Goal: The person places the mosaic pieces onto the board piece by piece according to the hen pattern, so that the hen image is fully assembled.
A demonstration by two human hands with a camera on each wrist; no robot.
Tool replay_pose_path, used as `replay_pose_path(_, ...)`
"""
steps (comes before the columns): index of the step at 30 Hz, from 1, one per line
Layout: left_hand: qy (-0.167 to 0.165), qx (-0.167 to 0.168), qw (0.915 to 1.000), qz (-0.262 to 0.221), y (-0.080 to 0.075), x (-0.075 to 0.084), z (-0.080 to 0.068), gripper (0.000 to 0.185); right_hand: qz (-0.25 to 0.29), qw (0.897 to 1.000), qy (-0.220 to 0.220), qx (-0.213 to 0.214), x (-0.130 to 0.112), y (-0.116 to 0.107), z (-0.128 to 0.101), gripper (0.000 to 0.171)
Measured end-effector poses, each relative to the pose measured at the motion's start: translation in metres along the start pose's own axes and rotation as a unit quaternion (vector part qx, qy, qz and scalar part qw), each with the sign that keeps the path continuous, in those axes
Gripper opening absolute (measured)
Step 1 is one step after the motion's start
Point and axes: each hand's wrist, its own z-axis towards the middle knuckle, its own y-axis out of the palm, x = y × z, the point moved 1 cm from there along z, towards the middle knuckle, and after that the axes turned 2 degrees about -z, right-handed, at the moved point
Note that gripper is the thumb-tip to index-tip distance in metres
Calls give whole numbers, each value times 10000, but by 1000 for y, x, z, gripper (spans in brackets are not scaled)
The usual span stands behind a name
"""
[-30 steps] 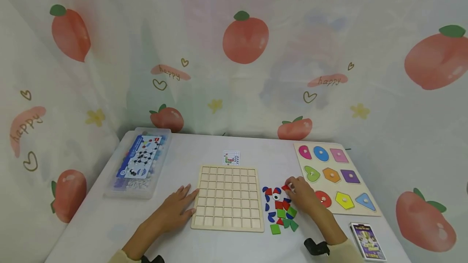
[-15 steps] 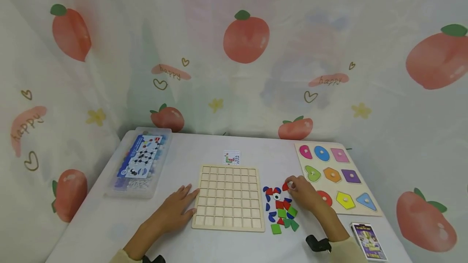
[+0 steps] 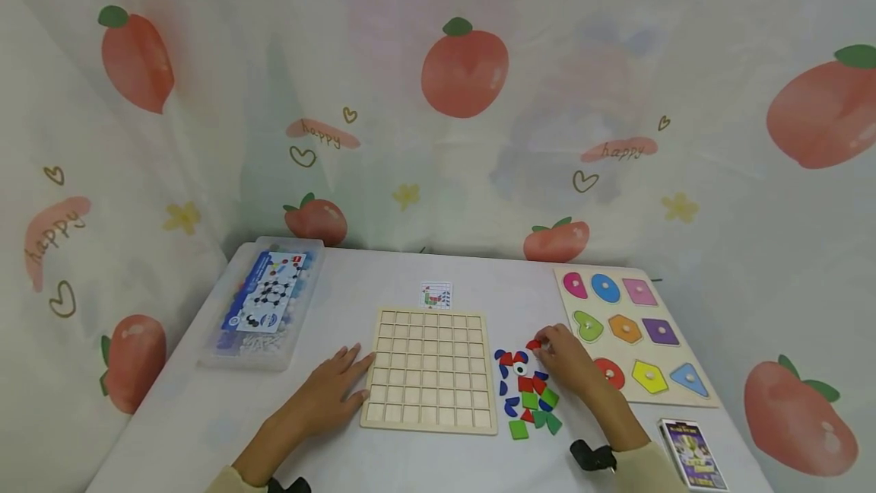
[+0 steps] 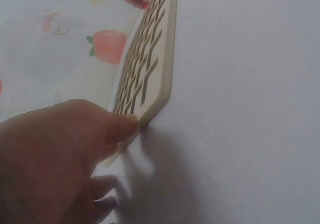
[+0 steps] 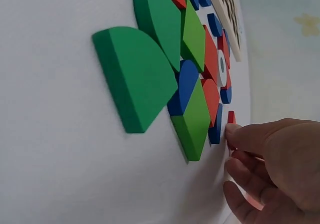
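A wooden grid board (image 3: 431,371) lies flat in the middle of the table. My left hand (image 3: 330,392) rests at its left edge, fingers spread; in the left wrist view the thumb (image 4: 125,126) touches the board's rim. To the right of the board is a cluster of flat coloured blocks: blue half-rounds (image 3: 511,407), green squares (image 3: 518,430), dark green quarter-rounds (image 5: 132,76) and red pieces. At the far side of this cluster, my right hand (image 3: 569,362) pinches a small red block (image 3: 532,345) between thumb and fingers. Its full shape is hidden by the fingertips.
A small pattern card (image 3: 436,295) lies behind the grid board. On the left stands a clear plastic box (image 3: 205,356) with a blue label. A shape puzzle board (image 3: 639,326) and a card pack (image 3: 693,453) are at the right. Printed cloth hangs behind the table.
My right hand, with the red block at its fingertips, has shifted very slightly away from me. The left hand stays at the board's edge, and the head view has drifted a little.
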Motion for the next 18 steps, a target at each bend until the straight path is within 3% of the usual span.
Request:
replay_pose_path(11,38,-46,10000,-3,2,-4,3,61,53,9995,37,296,-10,3,23,23)
replay_pose_path(18,25,-45,10000,43,3,-6,3,61,396,9990,-135,182,-45,12,37,25)
